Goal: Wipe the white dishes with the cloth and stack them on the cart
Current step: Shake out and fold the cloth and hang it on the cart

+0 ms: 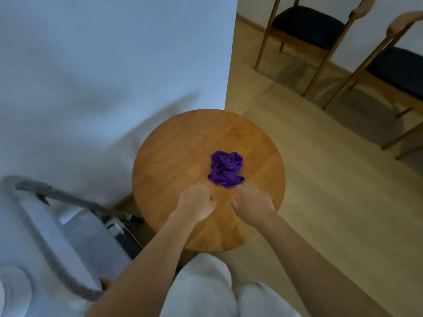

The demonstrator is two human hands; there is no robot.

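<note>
- Far to the left of our hands stands the cart point(68, 227), blurred, with a grey curved handle; at its low left corner we make out a rounded white shape point(13, 291) that may be the stacked white dishes, though the blur keeps us from being sure.
- Our left hand point(196, 203) hovers low over the round wooden tabletop point(174, 143), fingers loosely curled, holding nothing; its fingertips reach just short of the near left corner of the cloth.
- The purple cloth point(226, 168) lies crumpled on the tabletop just ahead of both hands, between them and slightly toward the right one. No dish shows on the tabletop.
- Our right hand point(253, 203) sits beside the left one, also loosely curled and holding nothing that we can see; its fingertips are at or touching the near right corner of the cloth, and we cannot tell which.
- Beyond the right hand, well apart, two wooden chairs point(306, 26) with dark seats stand on the floor.
- We judge that the cloth is about to be picked up or spread. What could go wrong: pinching only one fold would leave it bunched, so it would wipe poorly.
- The cart sits well off to the side and below the tabletop; reaching for a dish there without looking could knock the stack or let a smooth dish slip from a cloth-covered grip.
</note>
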